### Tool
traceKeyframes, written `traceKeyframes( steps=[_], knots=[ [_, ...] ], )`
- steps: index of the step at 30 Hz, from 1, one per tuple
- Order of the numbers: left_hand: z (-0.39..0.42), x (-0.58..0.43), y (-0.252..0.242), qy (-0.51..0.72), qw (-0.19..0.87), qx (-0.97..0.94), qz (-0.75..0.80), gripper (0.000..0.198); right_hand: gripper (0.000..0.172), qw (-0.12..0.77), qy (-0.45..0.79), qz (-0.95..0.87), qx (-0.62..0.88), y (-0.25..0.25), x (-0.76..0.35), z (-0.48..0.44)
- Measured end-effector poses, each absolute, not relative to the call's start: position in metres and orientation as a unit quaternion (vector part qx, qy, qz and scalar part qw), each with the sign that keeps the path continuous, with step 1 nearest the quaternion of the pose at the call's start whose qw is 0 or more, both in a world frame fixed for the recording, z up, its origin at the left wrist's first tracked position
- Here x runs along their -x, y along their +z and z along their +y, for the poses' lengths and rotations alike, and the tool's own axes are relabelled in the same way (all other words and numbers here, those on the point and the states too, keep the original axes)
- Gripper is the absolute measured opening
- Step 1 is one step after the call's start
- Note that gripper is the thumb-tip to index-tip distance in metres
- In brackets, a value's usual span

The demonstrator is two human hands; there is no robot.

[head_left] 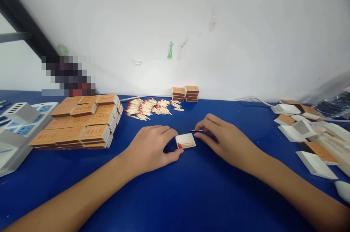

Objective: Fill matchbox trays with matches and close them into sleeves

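A small white matchbox tray point(185, 138) lies on the blue table, with a few red-tipped matches point(187, 145) along its near side. My left hand point(153, 148) grips the tray's left end between thumb and fingers. Just right of the tray, my right hand point(221, 139) pinches a single match point(195, 131), its dark head pointing left. Behind my hands is a loose pile of red-headed matches point(144, 108). To the right of that pile, closed matchboxes stand in two small stacks point(191, 89) by the wall.
Many orange matchboxes point(94, 119) are stacked at the left, beside a white power strip point(32, 115). At the right lie scattered white trays point(315, 164) and orange sleeves point(321, 151). A white cable point(253, 99) runs along the wall point(246, 42) behind the blue table point(175, 195).
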State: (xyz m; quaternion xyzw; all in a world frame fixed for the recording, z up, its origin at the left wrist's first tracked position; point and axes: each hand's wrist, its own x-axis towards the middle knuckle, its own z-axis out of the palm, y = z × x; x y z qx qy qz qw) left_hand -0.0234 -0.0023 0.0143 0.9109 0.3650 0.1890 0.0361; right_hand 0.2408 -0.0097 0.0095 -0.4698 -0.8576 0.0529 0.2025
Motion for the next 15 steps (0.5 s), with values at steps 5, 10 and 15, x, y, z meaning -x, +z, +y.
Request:
traceKeyframes(
  steps=[5,10,15],
  knots=[
    [-0.002,0.024,0.014,0.183,0.042,-0.911,0.366,0.026,0.018,0.175,0.128,-0.834,0.507,0.006,-0.246,0.008],
    [-0.002,0.024,0.012,0.177,0.054,-0.910,0.372,0.026,0.014,0.220,0.095,-0.826,0.510,0.005,-0.223,0.042],
    [-0.003,0.024,0.011,0.185,0.049,-0.909,0.370,0.026,0.009,0.227,0.058,-0.820,0.522,0.000,-0.194,0.078]
  ],
)
